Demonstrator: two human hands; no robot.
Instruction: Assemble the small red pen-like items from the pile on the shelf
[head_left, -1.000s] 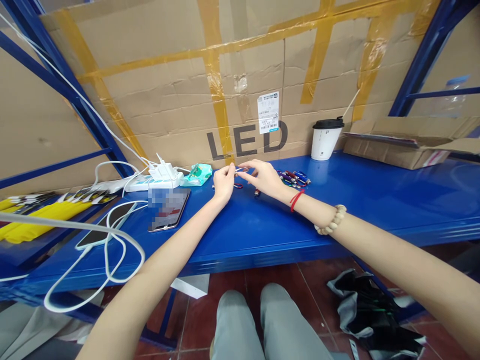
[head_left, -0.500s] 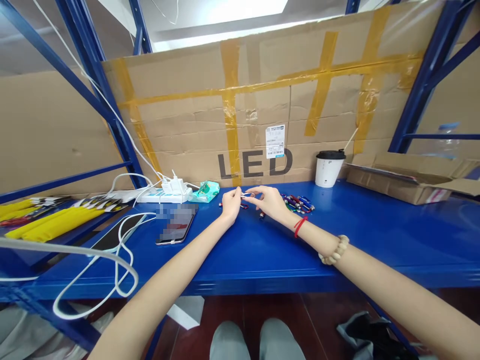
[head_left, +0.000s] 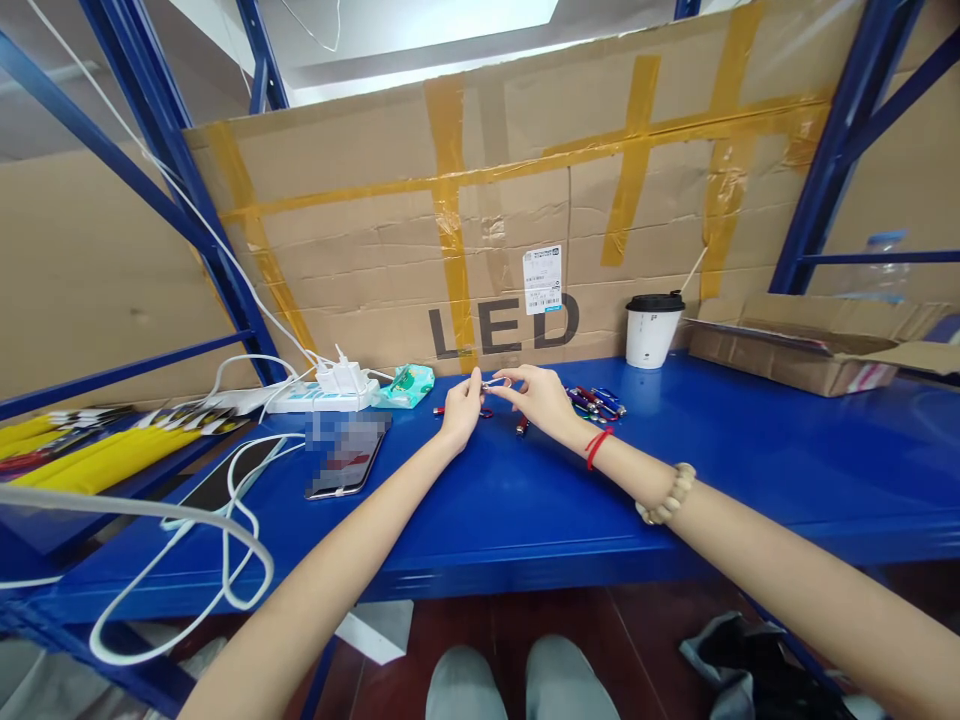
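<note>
My left hand [head_left: 463, 409] and my right hand [head_left: 541, 399] meet above the blue shelf [head_left: 675, 470], both pinching a small silvery ring-like piece [head_left: 496, 384] between their fingertips. Under the hands lie a small red item [head_left: 442, 410] and a dark one [head_left: 521, 428]. A pile of little coloured keychain pieces [head_left: 596, 402] lies just right of my right hand. My right wrist wears a red string and a bead bracelet.
A phone [head_left: 343, 458] and a power strip with white chargers [head_left: 330, 391] and looping cables lie to the left. A teal packet [head_left: 409, 384], a white cup with a black lid [head_left: 649, 330] and a flat cardboard box [head_left: 810, 345] stand along the taped cardboard wall.
The view tilted upward, then steadied. Both hands stay together pinching the small piece, with only slight finger shifts.
</note>
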